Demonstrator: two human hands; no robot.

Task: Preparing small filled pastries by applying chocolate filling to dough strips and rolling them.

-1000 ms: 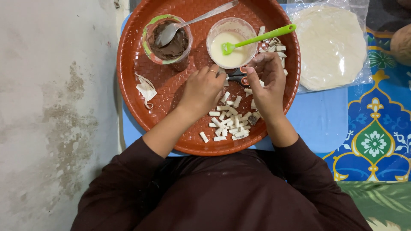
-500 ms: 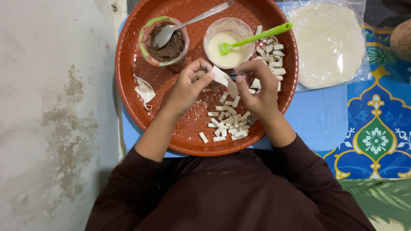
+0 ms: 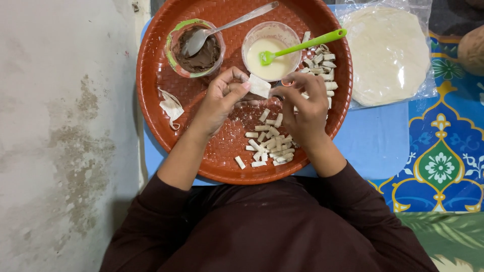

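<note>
Over a round red-brown woven tray point(image 3: 161, 75), my left hand point(image 3: 222, 98) pinches a small pale dough piece point(image 3: 259, 85) between thumb and fingers. My right hand point(image 3: 305, 108) touches the same piece from its right side, fingers curled. Below the hands lies a pile of several small rolled dough pieces point(image 3: 269, 143). More rolled pieces point(image 3: 322, 65) lie at the tray's right side. A green-rimmed cup of brown filling point(image 3: 201, 55) with a metal spoon point(image 3: 222, 27) stands at the tray's back left. A clear cup of white paste point(image 3: 272, 53) holds a green spatula point(image 3: 307, 43).
Dough scraps point(image 3: 171, 106) lie at the tray's left. A stack of round flat wrappers in clear plastic point(image 3: 388, 53) rests to the right on a blue mat point(image 3: 375, 141). A patterned cloth point(image 3: 443, 161) lies at right, a stained concrete floor point(image 3: 65, 126) at left.
Both hands have lifted from the pile of rolled pieces toward the cups, now holding a flat dough piece between them. The view has shifted slightly.
</note>
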